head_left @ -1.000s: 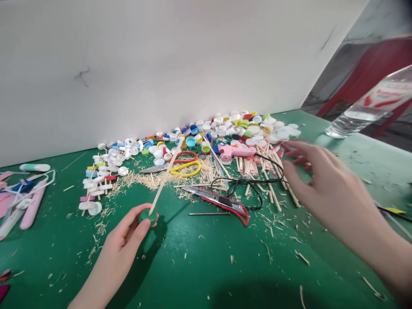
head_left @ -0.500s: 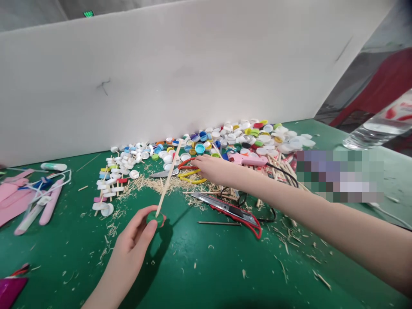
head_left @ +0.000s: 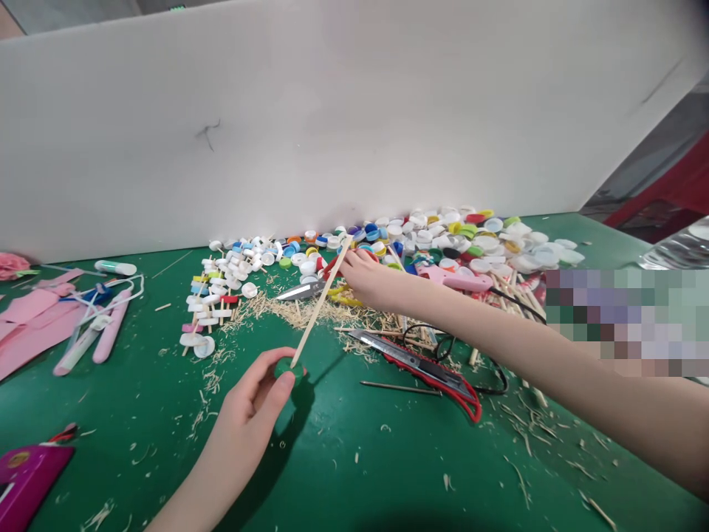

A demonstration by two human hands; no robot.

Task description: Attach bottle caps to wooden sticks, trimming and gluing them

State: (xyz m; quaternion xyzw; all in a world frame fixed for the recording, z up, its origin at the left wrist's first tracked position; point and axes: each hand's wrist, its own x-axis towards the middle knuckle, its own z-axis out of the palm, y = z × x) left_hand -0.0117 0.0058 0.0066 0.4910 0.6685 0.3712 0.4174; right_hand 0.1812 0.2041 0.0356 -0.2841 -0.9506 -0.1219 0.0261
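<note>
A green bottle cap (head_left: 289, 369) is pinched between the thumb and fingers of my left hand (head_left: 258, 403). From this cap a thin wooden stick (head_left: 321, 303) rises, tilted away to the right. My right hand (head_left: 365, 277) reaches across to the scissors (head_left: 302, 291), its fingers curled at their red handle, partly hiding it; the blades point left. Yellow handles (head_left: 346, 297) show just below these fingers. Nearer me lie a red-handled utility knife (head_left: 415, 366) and a thin metal rod (head_left: 399, 388).
Loose bottle caps (head_left: 432, 236) pile along the white board (head_left: 332, 118). Caps joined on sticks (head_left: 213, 299) stand left of wood shavings (head_left: 288, 310). A pink glue gun (head_left: 457, 278) lies right. Pink sheets (head_left: 33, 318) and a magenta case (head_left: 33, 476) lie left.
The view has swung left, so things appear farther right. My right fingers have closed in at the red scissor handle. My left hand still holds the cap and stick.
</note>
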